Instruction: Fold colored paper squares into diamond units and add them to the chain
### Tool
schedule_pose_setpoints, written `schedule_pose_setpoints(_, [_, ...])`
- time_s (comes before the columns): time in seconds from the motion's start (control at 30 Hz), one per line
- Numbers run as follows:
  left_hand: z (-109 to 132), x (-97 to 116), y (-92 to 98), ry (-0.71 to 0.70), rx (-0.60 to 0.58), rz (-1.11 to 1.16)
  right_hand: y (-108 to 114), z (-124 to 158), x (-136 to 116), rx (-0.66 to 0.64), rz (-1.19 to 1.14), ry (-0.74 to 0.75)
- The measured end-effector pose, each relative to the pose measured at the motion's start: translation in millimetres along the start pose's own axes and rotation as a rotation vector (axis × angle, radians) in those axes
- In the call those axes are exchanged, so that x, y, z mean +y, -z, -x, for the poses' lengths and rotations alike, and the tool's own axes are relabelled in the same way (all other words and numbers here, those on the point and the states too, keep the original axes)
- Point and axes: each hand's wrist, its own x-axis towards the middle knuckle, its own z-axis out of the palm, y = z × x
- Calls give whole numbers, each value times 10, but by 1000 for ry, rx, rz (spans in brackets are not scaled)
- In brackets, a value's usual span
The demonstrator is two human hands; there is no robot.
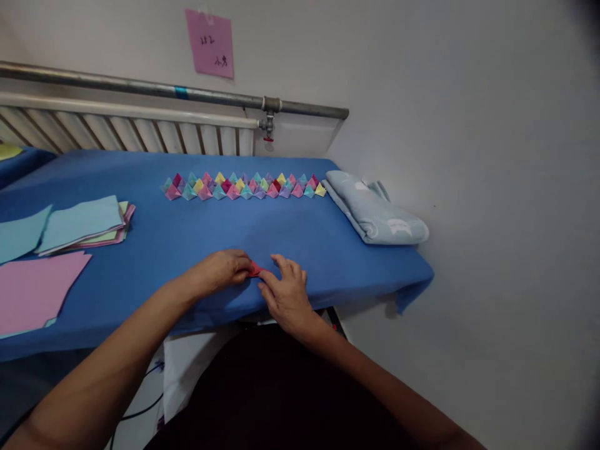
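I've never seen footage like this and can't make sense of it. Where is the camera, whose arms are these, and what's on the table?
No machine here: a person wears one camera on the head, looking forward and down, so both bare arms are the wearer's own. The left hand is closed on a small red paper; the right hand, fingers spread, touches its other side. Beneath is a table under blue cloth. Near its far edge lies a row of folded paper shapes. Loose coloured sheets lie at the left, a folded pale blue fabric at the right. A pink note hangs on the wall.
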Motion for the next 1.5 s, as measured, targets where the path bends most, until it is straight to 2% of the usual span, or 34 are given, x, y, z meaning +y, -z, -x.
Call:
schedule_pose_setpoints(0.57, [41, 83, 25, 53, -19, -71, 4, -4, -5, -90, 63, 87])
schedule_pose_setpoints(0.77, [40, 80, -5, 35, 35, -62, -2, 0, 0, -70, 27, 69])
schedule_pose_setpoints(1.07, [-21, 235, -182, 168, 120, -181, 0, -6, -3, -59, -34, 57])
schedule_pose_setpoints(1.13, [-20, 281, -178, 216, 169, -209, 32, 7, -4, -27, -103, 52])
schedule_pose_setpoints(1.23, [-1, 312, -122, 317, 287, -262, 113, 11, -8, 95, -320, 11])
schedule_pose_setpoints(1.3, [16, 332, -77, 391, 448, -253, 170, -16, -24, 157, -509, -44])
schedule_pose_setpoints(1.4, [24, 413, -48, 430, 731, -156, 226, -116, -80, 169, -714, -140])
schedule_pose_setpoints(1.5, [1, 543, -73, 411, 859, -109, 239, -257, -150, 165, -808, -170])
